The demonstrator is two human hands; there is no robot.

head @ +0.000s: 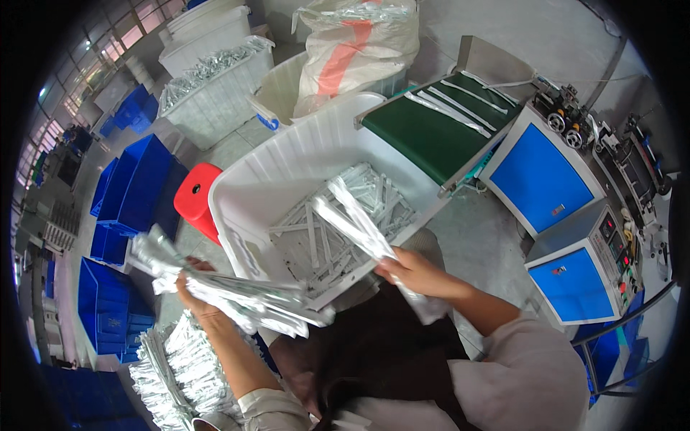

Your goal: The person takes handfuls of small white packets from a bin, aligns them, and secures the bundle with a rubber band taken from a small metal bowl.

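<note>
My left hand grips a thick bundle of shiny silvery wrapped strips, held left of a large white plastic tub. My right hand is closed around a few similar long packets, whose far ends reach over the tub. Inside the tub, many loose strip packets lie crisscross on the bottom. Several white-silver strips rest on the green conveyor belt, whose lower end overhangs the tub's right side. Beside my left forearm is a dense stack of silvery packets.
A red plastic stool stands against the tub's left side. Blue plastic bins line the floor at left. Behind are a white tub heaped with packets and a woven sack. A machine with blue cabinet doors stands at right.
</note>
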